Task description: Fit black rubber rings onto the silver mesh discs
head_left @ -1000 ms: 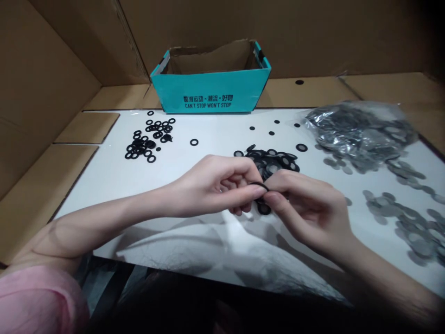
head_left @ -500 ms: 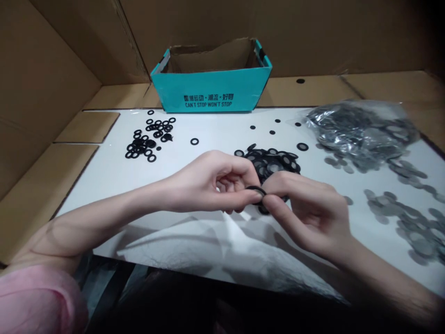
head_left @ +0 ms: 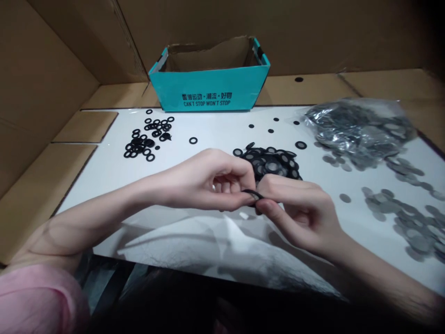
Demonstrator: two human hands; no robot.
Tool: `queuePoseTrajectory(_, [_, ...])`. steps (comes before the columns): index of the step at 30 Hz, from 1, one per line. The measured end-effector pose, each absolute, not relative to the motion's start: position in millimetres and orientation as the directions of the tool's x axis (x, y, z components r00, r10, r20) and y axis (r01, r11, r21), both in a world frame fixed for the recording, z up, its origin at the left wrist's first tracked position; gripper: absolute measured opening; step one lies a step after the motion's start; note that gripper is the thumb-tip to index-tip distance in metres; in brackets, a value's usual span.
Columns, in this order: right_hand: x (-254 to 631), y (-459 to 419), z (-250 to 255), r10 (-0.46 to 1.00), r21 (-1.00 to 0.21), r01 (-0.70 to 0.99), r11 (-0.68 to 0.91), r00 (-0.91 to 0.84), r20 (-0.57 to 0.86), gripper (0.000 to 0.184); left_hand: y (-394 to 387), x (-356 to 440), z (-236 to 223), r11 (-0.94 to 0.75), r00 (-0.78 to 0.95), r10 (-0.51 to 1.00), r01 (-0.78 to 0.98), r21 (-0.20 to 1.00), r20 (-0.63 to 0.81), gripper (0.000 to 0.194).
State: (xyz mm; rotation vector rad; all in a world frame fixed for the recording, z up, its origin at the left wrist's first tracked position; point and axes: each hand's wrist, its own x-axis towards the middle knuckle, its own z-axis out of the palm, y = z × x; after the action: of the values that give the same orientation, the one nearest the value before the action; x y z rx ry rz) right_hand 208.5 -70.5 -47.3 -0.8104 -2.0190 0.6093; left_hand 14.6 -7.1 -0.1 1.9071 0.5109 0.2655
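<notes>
My left hand point(head_left: 208, 181) and my right hand point(head_left: 299, 208) meet over the middle of the white table point(head_left: 215, 134). Both pinch one small black rubber ring point(head_left: 252, 193) between thumb and fingertips. Just behind the hands lies a heap of black rings with grey discs in them point(head_left: 273, 161). A looser group of plain black rings point(head_left: 148, 137) lies at the far left of the table.
A teal cardboard box point(head_left: 208, 90) stands open at the back. At the right lie a clear plastic bag of grey discs point(head_left: 361, 127) and loose grey discs point(head_left: 406, 213). Brown cardboard walls point(head_left: 45, 79) enclose the table. A crumpled white sheet point(head_left: 208, 250) covers the near edge.
Both hands, still pinching the ring, have shifted slightly left and a little lower; the fingers have worked round the ring. Nothing else has moved.
</notes>
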Motion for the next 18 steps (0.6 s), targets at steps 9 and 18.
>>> queuePoseTrajectory(9, [211.1,-63.1,-49.6,0.680,-0.549,0.402,0.733,-0.463,0.569,0.023,-8.2,17.2,0.2,-0.415,0.863,0.505,0.270,0.869,-0.027,0.006])
queuePoseTrajectory(18, [206.7,-71.7,-49.9,0.757,-0.676,0.343,0.652,-0.335,0.560,0.025,-10.9,19.3,-3.6,-0.184,0.854,0.506,0.247,0.951,-0.124,0.013])
